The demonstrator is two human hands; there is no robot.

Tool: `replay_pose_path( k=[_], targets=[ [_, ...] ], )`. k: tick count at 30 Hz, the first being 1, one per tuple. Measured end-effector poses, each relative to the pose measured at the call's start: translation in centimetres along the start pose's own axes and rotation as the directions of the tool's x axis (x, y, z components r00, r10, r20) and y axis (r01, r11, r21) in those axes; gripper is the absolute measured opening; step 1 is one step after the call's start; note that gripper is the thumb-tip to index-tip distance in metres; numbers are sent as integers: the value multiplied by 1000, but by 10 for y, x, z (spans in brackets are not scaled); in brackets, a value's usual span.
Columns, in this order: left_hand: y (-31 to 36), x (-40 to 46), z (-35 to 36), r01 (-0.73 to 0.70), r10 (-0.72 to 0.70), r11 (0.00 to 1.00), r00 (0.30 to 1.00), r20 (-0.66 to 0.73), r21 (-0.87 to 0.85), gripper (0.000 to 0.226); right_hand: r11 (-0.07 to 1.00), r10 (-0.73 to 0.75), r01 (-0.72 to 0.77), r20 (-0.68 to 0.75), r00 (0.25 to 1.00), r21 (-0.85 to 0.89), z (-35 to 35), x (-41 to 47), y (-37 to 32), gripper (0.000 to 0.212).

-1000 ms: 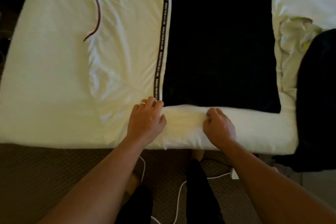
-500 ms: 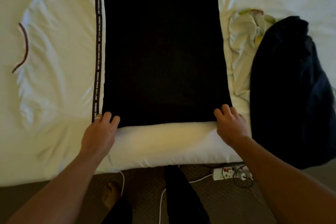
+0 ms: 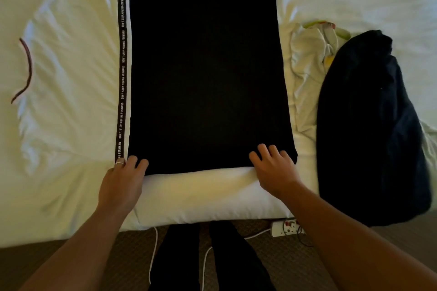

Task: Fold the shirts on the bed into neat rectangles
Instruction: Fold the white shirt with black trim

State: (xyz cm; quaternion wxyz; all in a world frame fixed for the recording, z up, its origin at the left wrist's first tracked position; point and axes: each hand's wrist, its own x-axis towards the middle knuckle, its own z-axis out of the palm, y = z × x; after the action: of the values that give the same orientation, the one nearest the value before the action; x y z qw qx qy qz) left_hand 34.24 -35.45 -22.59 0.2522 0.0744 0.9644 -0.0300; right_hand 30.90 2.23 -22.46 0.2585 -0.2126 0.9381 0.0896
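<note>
Left hand (image 3: 123,179) and right hand (image 3: 274,168) lie flat, fingers loose, on black shirt's (image 3: 205,78) near corners. Pinch both corners, fold away evenly, match far edge.

- The flat black rectangular cloth shirt (image 3: 205,78) looks matt and smooth, with no sheen.
- The narrow black woven tape with white printed lettering (image 3: 122,73) along the shirt's left edge looks flat and matt.
- The white cloth bed sheet (image 3: 71,113) is soft, matt and creased.
- The crumpled dark navy cloth garment (image 3: 369,130) near the bed's right edge looks dull and thick.
- The white plastic power strip (image 3: 285,228) on the floor looks smooth, slightly glossy.
- The brown carpet (image 3: 272,264) looks rough and textured.
</note>
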Motion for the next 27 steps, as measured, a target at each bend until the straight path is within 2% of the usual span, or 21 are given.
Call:
replay_pose_path(
  k=[6,10,12,15,17,20,27],
  targets=[
    [-16,-1,-2,-33,30,991,999,-26,-127,47,990,136,-139,83,987,23,-15,7,3,55],
    [-33,15,-9,-10,19,962,999,28,-272,37,978,182,-196,160,970,72,-26,16,10,46],
    [-44,29,-17,36,16,928,991,136,-371,37,956,239,-269,217,946,116,-34,22,12,38],
    [-58,55,-33,77,92,881,940,329,-467,37,915,292,-357,307,906,185,-43,32,16,30],
    [-64,70,-45,91,129,867,908,398,-490,42,902,304,-387,352,885,194,-49,43,21,26],
    [-69,88,-58,127,133,870,870,475,-477,37,892,308,-403,376,874,204,-60,63,32,23],
    [-78,119,-75,226,11,832,907,421,-508,28,911,274,-350,315,909,219,-87,102,58,20]
  ],
)
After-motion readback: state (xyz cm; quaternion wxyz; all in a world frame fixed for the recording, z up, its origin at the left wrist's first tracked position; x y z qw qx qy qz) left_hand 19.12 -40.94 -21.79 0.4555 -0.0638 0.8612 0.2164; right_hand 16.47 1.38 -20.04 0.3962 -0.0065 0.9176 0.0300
